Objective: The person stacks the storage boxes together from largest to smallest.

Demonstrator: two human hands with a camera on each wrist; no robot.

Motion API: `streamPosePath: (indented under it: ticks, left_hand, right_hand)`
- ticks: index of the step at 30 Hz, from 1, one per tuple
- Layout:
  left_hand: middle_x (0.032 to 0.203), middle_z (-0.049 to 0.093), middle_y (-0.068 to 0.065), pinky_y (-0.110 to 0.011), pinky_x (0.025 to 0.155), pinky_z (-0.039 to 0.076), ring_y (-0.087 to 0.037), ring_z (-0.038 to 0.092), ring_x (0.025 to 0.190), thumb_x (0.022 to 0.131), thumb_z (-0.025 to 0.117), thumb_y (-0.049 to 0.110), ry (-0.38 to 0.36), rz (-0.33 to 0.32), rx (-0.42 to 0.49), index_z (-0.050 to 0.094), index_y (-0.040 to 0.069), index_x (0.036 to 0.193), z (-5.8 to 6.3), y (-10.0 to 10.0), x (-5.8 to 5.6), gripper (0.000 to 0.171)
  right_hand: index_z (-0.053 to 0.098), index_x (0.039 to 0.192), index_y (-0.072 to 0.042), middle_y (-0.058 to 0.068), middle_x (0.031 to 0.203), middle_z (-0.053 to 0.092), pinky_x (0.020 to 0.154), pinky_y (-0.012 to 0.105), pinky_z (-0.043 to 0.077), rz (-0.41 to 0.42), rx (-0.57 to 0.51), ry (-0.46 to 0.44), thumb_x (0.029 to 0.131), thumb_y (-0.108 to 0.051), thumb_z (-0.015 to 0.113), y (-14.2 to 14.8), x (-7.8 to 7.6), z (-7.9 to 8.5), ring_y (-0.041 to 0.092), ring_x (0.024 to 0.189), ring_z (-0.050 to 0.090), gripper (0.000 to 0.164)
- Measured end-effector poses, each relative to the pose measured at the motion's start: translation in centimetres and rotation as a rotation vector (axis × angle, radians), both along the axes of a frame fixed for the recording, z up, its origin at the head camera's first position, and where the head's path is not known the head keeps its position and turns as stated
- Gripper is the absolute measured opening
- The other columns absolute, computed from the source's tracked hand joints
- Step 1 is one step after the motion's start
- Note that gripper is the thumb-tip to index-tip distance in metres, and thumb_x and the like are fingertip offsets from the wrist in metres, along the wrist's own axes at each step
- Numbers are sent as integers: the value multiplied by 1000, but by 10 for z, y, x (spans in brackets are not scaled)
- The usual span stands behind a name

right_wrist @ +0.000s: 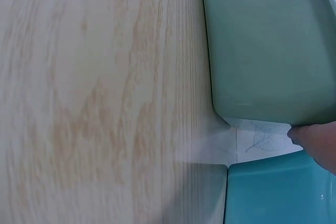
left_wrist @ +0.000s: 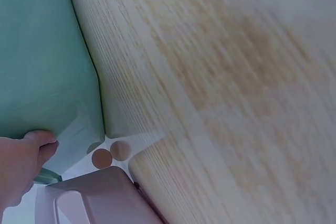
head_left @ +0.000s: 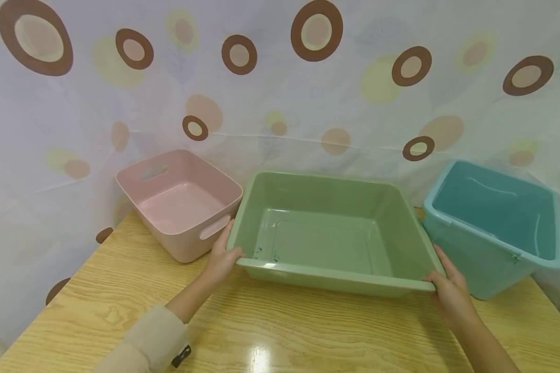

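A wide, shallow green plastic tub (head_left: 326,238) sits between a pink basket and a teal bin. Small dark green specks show on its floor near the front left corner. My left hand (head_left: 221,260) grips the rim at that corner, its thumb over the edge. At the front right corner, my right hand (head_left: 451,295) holds the rim the same way. In the left wrist view, the fingers (left_wrist: 44,145) lie against the tub's outer side. The right wrist view shows a fingertip (right_wrist: 298,134) under the tub's edge. Whether the base touches the table I cannot tell.
The pink basket (head_left: 179,228) with handle slots stands close at the left, beside my left hand. At the right, the teal bin (head_left: 485,254) leans near my right hand. A wooden table (head_left: 270,321) lies beneath, and a spotted cloth (head_left: 280,103) hangs behind.
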State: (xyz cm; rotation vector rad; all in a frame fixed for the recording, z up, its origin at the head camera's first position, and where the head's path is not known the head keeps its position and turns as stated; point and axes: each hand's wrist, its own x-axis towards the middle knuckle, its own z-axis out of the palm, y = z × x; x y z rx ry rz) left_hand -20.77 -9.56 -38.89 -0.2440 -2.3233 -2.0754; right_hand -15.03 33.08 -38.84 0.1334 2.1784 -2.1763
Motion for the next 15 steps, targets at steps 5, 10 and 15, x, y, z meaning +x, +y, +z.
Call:
streamPosePath:
  ticks: [5,10,15]
  left_hand:
    - [151,23,-22,-53,106,33,-43,33,131,70,44,-7,-18,0,3,13,3,149,0,0,1,85]
    - [151,21,-22,-54,106,31,-44,31,132,71,43,-7,-16,-11,0,11,2,149,0,-1,3,85]
    - [151,21,-22,-55,105,33,-44,32,132,71,43,-7,-15,-6,-9,12,3,149,-1,-1,3,84]
  right_hand:
    - [-8,148,-29,-3,156,-14,76,11,44,1,-10,10,90,3,35,0,1,-1,-11,101,39,79]
    - [-6,149,-29,-3,156,-12,77,10,44,-3,-31,15,90,4,35,0,2,-2,-11,101,39,79]
    - [-6,149,-27,-4,156,-4,75,11,44,-7,-35,22,90,5,35,0,4,-1,-11,101,41,79]
